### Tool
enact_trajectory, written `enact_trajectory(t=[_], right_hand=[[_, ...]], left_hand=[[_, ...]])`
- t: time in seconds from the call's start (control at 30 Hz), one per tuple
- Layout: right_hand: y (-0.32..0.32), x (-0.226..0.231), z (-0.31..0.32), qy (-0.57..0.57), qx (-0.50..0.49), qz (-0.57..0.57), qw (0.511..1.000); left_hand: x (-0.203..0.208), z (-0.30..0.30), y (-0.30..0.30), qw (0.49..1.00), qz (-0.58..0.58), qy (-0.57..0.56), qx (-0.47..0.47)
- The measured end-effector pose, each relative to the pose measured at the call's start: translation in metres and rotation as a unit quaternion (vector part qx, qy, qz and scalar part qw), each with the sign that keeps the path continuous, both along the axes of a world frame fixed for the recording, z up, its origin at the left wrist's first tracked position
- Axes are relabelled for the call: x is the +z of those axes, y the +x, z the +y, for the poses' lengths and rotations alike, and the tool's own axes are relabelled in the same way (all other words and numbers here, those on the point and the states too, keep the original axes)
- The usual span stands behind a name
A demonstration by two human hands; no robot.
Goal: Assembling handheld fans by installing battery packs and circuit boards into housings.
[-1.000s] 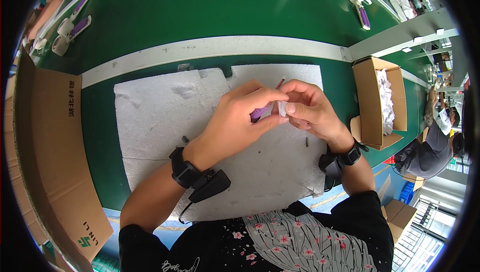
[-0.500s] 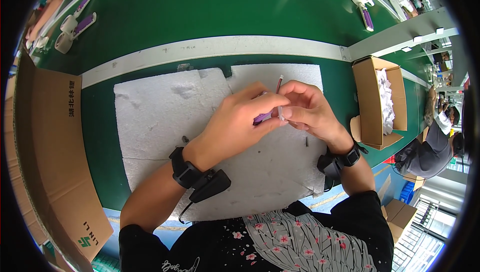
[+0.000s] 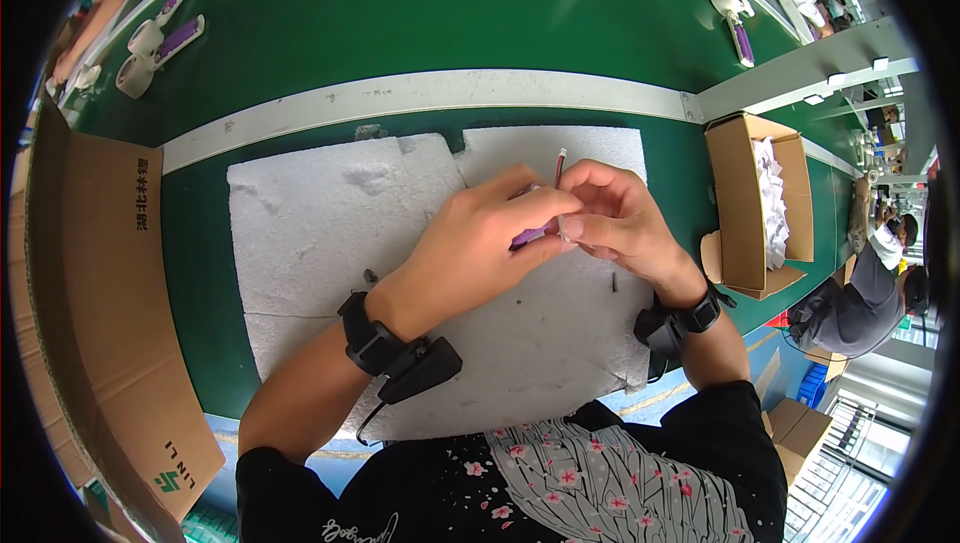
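Above the white foam sheet, my left hand [image 3: 475, 228] is closed around a purple plastic part [image 3: 530, 236], most of which its fingers cover. My right hand [image 3: 620, 223] meets it from the other side, thumb and fingertips pinching a small clear-whitish piece [image 3: 566, 231] at the end of the purple part. A thin dark red wire [image 3: 560, 167] with a white tip sticks up between the two hands. How the pieces join is hidden by my fingers.
The foam sheet [image 3: 310, 233] lies on a green bench. A carton of white pieces [image 3: 735, 208] stands right, a large cardboard box [image 3: 100, 293] left. Beyond a pale rail [image 3: 430, 93], white-and-purple handheld devices [image 3: 180, 35] lie on a green surface. Other people sit at the right.
The white-and-purple devices beyond the rail have shifted slightly to the right. My hands keep nearly the same place and grip, with only a tiny shift of the purple part.
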State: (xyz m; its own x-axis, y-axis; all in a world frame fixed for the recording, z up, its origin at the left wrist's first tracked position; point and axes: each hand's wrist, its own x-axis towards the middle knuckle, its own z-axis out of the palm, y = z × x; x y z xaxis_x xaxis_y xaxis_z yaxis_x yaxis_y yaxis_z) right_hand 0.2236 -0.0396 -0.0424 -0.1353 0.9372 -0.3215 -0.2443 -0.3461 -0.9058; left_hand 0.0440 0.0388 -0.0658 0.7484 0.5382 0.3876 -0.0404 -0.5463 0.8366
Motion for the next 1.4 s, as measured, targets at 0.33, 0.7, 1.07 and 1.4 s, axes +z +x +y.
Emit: enact_trajectory(t=[0.33, 0.7, 1.07, 1.4], right_hand=[[-0.0020, 0.0004, -0.0003, 0.012, -0.003, -0.027, 1.000], [0.0002, 0.0001, 0.0002, 0.003, 0.000, 0.010, 1.000], [0.0040, -0.0056, 0.0004, 0.028, -0.006, 0.051, 0.998], [0.0046, -0.0035, 0.0011, 0.011, -0.003, 0.056, 0.998]], left_hand=[[0.0025, -0.0006, -0.0006, 1.000, 0.018, 0.006, -0.002], [-0.0004, 0.0006, -0.0006, 1.000, 0.007, 0.005, -0.010], [0.0039, 0.0014, -0.0011, 1.000, -0.009, -0.021, -0.008], [0.0025, 0.0012, -0.0004, 0.999, -0.023, -0.026, -0.003]])
